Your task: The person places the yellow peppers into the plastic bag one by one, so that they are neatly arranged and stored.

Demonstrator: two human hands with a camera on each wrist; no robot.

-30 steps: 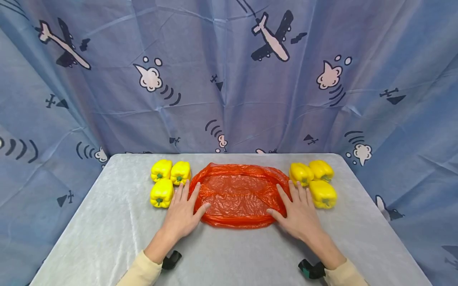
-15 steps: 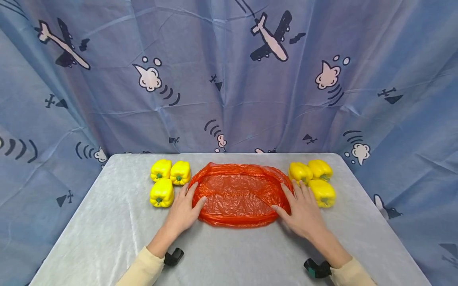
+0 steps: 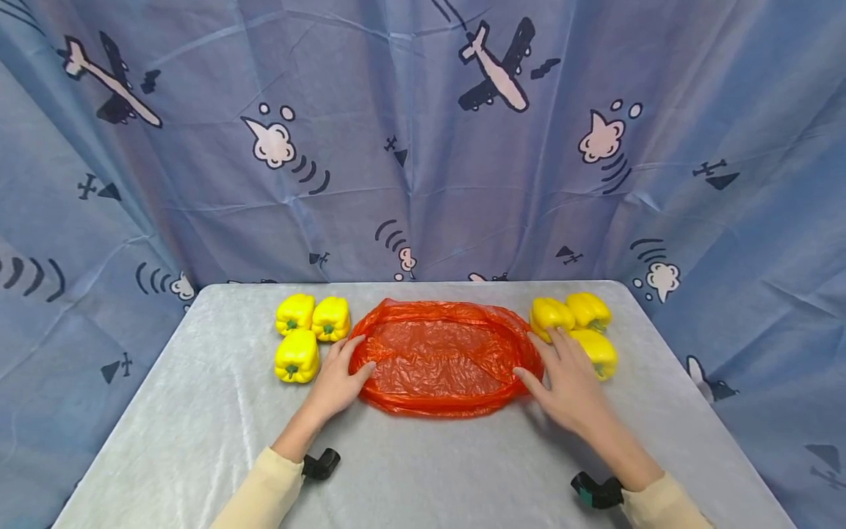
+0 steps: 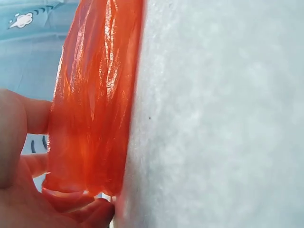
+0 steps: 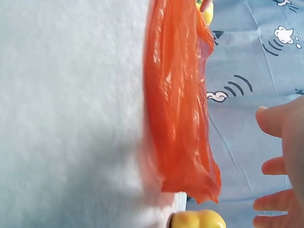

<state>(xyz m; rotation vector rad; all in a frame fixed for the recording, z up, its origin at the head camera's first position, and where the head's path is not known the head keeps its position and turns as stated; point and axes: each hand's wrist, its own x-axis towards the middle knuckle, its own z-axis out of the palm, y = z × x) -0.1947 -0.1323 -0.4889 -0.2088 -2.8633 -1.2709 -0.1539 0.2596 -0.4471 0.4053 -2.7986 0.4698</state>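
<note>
An orange-red plastic bag [image 3: 436, 367] stands low on the table with its wide mouth facing up and its rim rolled outward. My left hand [image 3: 337, 378] rests at the bag's left end, thumb over the rim and fingers along the outside. In the left wrist view, its fingers [image 4: 90, 211] touch the bag's end wall without squeezing it. At the other end, my right hand [image 3: 571, 386] is spread, its thumb near the rim. The right wrist view shows its fingers [image 5: 273, 202] apart from the bag, with nothing in them.
Three yellow bell peppers [image 3: 297, 356] sit left of the bag. Three more yellow bell peppers [image 3: 595, 353] are grouped at its right, partly behind my right hand. A blue curtain [image 3: 423, 147] with printed planes hangs beyond the white-covered table [image 3: 429, 470].
My right hand has shifted to the right, and its thumb has drawn back from inside the bag. The left thumb has pulled back toward the left rim. The bag's right end reaches slightly farther right.
</note>
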